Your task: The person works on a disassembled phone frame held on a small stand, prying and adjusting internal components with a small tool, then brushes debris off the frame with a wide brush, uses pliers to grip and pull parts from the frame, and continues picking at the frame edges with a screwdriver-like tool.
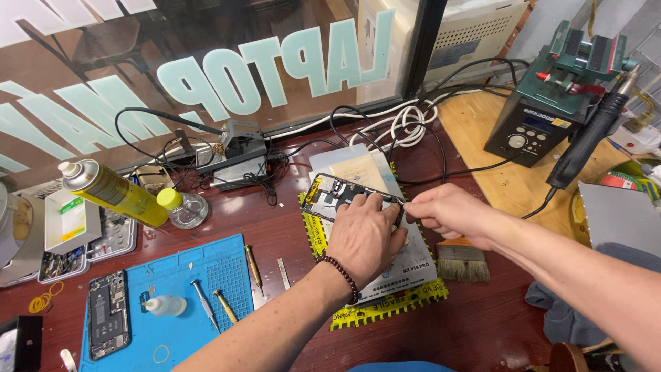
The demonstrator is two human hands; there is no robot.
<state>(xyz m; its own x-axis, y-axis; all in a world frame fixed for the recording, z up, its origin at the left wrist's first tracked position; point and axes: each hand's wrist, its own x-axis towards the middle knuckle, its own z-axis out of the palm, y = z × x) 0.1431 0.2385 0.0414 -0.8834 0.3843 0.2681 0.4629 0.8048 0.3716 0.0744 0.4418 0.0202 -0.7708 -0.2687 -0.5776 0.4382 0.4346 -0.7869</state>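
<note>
Keep your left hand (363, 238) pressing the opened phone frame (329, 194) flat while your right hand (447, 212), fingers pinched narrow on a thin tool, works slowly along its edge.

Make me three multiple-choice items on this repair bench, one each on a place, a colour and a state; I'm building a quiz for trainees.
1. Where does the brush lie?
A. on the blue mat
B. right of the grey pad, under the right arm
C. behind the spray can

2. What colour is the small bottle's cap?
A. yellow
B. red
C. black

3. How is the phone frame held?
A. lying untouched
B. lifted clear of the bench
C. pressed down by the left hand

Answers: 1 B, its bristles show beside the pad; 2 A, the cap is yellow; 3 C, the left hand's fingers rest on it while the right hand pinches its edge.
</note>
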